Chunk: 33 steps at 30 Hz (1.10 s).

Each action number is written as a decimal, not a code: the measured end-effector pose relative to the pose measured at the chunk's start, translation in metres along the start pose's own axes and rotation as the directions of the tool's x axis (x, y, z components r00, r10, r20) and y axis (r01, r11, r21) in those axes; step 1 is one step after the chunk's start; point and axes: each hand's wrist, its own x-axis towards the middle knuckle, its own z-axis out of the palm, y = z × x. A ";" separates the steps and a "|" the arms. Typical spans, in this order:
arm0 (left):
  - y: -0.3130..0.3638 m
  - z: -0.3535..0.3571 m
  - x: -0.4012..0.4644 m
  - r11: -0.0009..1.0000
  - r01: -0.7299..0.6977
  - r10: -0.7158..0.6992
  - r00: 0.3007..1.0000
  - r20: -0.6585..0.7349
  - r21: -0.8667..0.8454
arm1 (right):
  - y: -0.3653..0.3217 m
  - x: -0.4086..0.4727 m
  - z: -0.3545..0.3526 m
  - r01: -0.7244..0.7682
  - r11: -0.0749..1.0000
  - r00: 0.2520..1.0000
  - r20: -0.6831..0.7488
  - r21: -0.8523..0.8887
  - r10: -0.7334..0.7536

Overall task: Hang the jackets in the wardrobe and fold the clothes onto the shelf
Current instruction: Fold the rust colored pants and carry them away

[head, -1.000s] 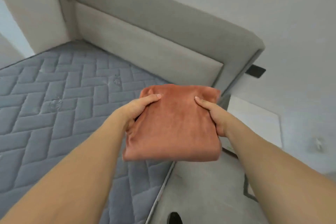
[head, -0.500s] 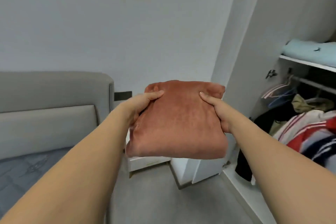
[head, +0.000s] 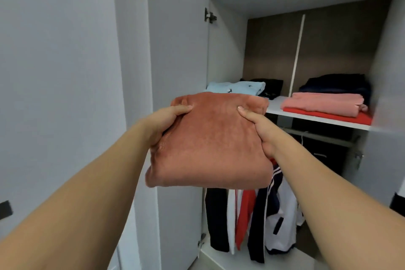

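A folded rust-orange garment [head: 210,144] is held up in front of the open wardrobe, just short of the white shelf [head: 315,117]. My left hand [head: 163,124] grips its left edge, thumb on top. My right hand [head: 260,131] grips its right edge the same way. On the shelf lie a light-blue folded piece [head: 236,87], a black one [head: 270,87], and a pink piece on a red one [head: 322,105] with a dark navy pile [head: 337,84] behind. Jackets [head: 252,221] in black, red, white and navy hang below the shelf.
The wardrobe's grey door [head: 177,50] stands open on the left, hinged at the cabinet side. A hanging rail [head: 317,136] runs under the shelf. A white vertical strip [head: 297,55] divides the brown back panel. A plain grey wall [head: 57,72] fills the left.
My view has swung from the bed past the headboard to face the wardrobe. Both hands keep the same grip on the orange garment, now raised to shelf height.
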 end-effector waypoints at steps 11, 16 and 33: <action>0.055 0.038 0.172 0.888 -0.374 0.373 0.926 0.060 0.267 | -0.030 0.096 -0.050 0.150 0.986 0.935 -0.334 0.068 -0.119; 0.096 0.066 0.243 0.772 -0.513 0.505 0.854 0.126 0.376 | -0.069 0.123 -0.073 0.246 0.967 0.851 -0.491 0.065 -0.183; 0.162 0.176 0.345 0.983 -0.185 0.173 0.941 0.290 0.016 | -0.219 0.226 -0.158 0.527 0.849 0.579 -0.750 0.046 -0.320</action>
